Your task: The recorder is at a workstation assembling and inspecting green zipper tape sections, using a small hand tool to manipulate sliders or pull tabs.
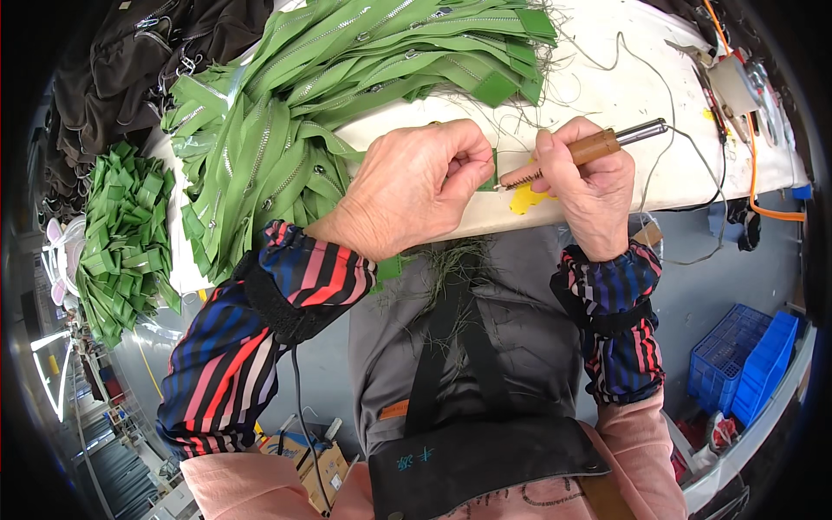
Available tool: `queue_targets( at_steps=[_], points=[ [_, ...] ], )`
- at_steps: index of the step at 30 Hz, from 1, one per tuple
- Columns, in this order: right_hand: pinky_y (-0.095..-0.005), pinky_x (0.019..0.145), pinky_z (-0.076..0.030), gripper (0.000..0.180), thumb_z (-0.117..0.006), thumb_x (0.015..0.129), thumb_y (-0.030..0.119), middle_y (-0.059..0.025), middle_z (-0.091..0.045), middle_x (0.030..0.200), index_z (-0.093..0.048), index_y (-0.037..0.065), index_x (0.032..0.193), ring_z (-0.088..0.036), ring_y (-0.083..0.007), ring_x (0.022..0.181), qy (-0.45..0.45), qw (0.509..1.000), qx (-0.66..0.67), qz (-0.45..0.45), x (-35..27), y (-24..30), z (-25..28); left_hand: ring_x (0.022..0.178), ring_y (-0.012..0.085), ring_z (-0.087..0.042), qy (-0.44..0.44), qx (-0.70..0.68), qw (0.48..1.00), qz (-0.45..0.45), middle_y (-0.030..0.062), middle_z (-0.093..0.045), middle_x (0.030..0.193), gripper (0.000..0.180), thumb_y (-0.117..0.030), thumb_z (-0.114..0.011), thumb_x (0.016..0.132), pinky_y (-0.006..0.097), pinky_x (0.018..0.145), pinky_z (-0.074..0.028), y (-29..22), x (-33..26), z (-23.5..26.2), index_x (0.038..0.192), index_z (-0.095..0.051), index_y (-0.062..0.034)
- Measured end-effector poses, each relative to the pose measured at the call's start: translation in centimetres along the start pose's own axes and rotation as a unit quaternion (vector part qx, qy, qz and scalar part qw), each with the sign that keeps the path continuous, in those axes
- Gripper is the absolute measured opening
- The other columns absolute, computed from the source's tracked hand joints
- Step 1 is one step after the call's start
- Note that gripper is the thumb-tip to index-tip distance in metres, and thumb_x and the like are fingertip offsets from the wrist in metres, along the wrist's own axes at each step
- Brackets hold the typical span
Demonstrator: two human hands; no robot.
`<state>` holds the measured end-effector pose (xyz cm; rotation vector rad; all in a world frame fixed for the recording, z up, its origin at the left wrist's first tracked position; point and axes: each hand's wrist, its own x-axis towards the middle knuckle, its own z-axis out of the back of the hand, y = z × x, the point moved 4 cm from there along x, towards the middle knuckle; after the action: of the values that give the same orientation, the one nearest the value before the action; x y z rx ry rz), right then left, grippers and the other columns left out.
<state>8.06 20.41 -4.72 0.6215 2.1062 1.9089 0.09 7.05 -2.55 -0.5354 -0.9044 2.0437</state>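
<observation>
My left hand (420, 173) is closed in a pinch at the table's near edge. A green zipper end (495, 165) shows beside its fingertips; the hand hides most of that piece. A bit of green tape (390, 269) also shows below the left wrist. In my right hand (589, 182) is a pen-like electric thread burner (594, 147) with a brown handle, a metal rear tube with a cord, and a dark coil near its tip. The tip points left, close to the green end; whether they touch I cannot tell. Under it lies a yellow patch (529, 199).
A big heap of green zippers (303, 95) covers the table's (624, 87) left and back. Green tabs (126, 234) hang in a bunch at the left, near dark cloth (95, 78). Thread clippings (459, 269) lie on my apron. Blue crates (732, 360) stand low right.
</observation>
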Motion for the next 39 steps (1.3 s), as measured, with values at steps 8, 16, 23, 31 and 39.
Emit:
queue_targets(
  at_steps=[8,16,23,31,39],
  points=[
    [-0.0180,0.049,-0.040,0.015,-0.060,0.083,0.009,-0.0006,-0.054,0.071,-0.057,-0.001,0.071,-0.054,-0.0064,0.055,0.003,1.000,-0.003,0.011,-0.1,-0.7,0.3,0.064,0.0056,-0.045,0.005,-0.008,1.000,0.009,0.0017,-0.053,0.067,0.008,-0.006,-0.055,0.084,0.022,0.059,-0.042,-0.1,-0.1,0.1,0.080,-0.053,0.0009],
    [-0.0175,0.047,-0.040,0.016,-0.059,0.084,0.010,-0.0006,-0.054,0.064,-0.056,0.000,0.072,-0.052,-0.0052,0.051,-0.087,0.996,-0.001,0.006,0.0,-0.2,1.1,0.076,0.0144,-0.054,0.124,0.007,0.990,-0.065,0.0078,-0.058,0.080,0.011,-0.006,-0.056,0.079,0.028,0.073,-0.043,-1.2,-1.1,1.7,0.088,-0.056,0.0005],
    [-0.0203,0.045,-0.044,0.021,-0.054,0.088,0.017,-0.0059,-0.056,0.063,-0.054,-0.001,0.076,-0.053,-0.0098,0.047,-0.206,0.972,0.100,0.056,0.2,-0.6,1.9,0.066,0.0204,-0.056,-0.056,0.093,0.993,-0.037,0.0117,-0.056,0.074,0.018,-0.012,-0.058,0.077,0.033,0.060,-0.044,-0.4,1.7,0.3,0.088,-0.056,0.0018],
    [-0.0187,0.045,-0.041,0.018,-0.055,0.086,0.014,-0.0031,-0.056,0.063,-0.055,0.000,0.076,-0.053,-0.0069,0.050,-0.172,0.980,0.084,0.050,0.4,-0.7,1.7,0.056,0.0157,-0.053,-0.037,0.070,0.997,-0.005,0.0087,-0.057,0.067,0.014,-0.010,-0.058,0.079,0.029,0.054,-0.043,-0.6,2.8,-0.2,0.080,-0.056,0.0034],
    [-0.0154,0.046,-0.038,0.015,-0.060,0.083,0.011,0.0020,-0.053,0.061,-0.054,0.003,0.072,-0.051,-0.0027,0.050,-0.102,0.995,0.015,-0.012,0.7,-0.5,0.7,0.060,0.0063,-0.052,-0.047,-0.033,0.998,0.008,0.0018,-0.057,0.069,0.010,-0.005,-0.053,0.084,0.021,0.056,-0.044,0.4,2.4,-0.2,0.080,-0.054,0.0042]
  ],
)
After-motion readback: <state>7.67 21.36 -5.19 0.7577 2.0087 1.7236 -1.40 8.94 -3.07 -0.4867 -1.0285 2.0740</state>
